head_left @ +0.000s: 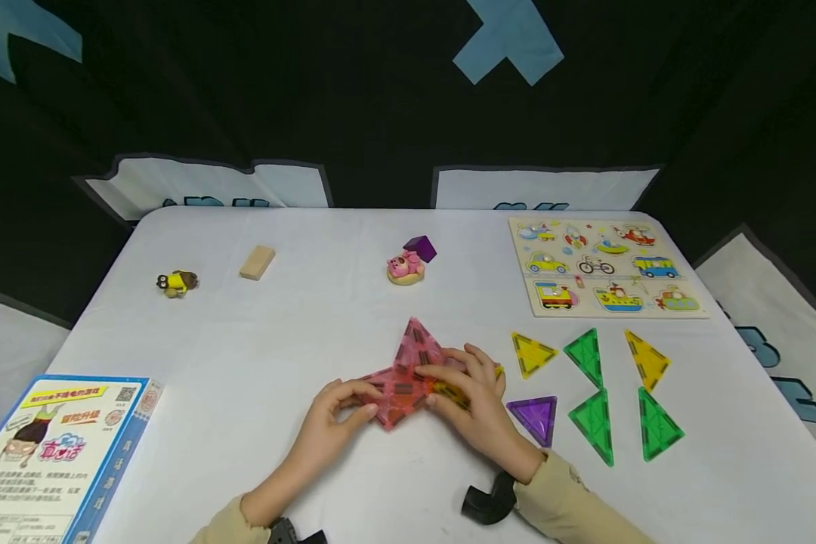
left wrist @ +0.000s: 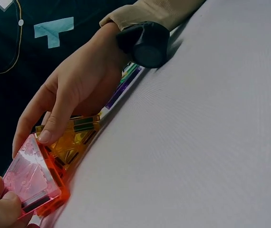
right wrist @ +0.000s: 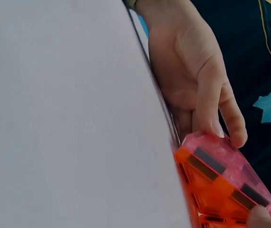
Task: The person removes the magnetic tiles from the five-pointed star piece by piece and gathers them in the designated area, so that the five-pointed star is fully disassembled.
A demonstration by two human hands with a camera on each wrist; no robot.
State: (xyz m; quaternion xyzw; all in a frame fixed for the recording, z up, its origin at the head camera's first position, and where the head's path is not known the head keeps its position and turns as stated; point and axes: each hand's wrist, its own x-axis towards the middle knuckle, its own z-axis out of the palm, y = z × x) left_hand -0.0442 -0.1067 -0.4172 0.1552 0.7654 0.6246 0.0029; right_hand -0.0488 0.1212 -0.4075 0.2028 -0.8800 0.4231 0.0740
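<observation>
Several translucent magnetic tiles are joined into a star-like build [head_left: 404, 370], pink on top with orange and yellow tiles beneath. My left hand [head_left: 336, 419] pinches its left pink point between thumb and fingers. On the other side my right hand [head_left: 472, 393] grips the build, thumb near the yellow tile [head_left: 452, 394] and fingers over the top. The left wrist view shows the pink tile [left wrist: 31, 175] above an orange one, with yellow tiles [left wrist: 71, 140] under the right hand. In the right wrist view black magnet strips line the orange tile [right wrist: 207, 183].
Loose triangle tiles lie to the right, among them a purple one [head_left: 536, 419], a green one [head_left: 593, 427] and a yellow one [head_left: 533, 353]. Behind are a vehicle puzzle board [head_left: 612, 264], pig figure [head_left: 406, 268], purple block [head_left: 421, 247], wooden block [head_left: 257, 262] and bee-like toy [head_left: 177, 283]. A box [head_left: 61, 461] is front left.
</observation>
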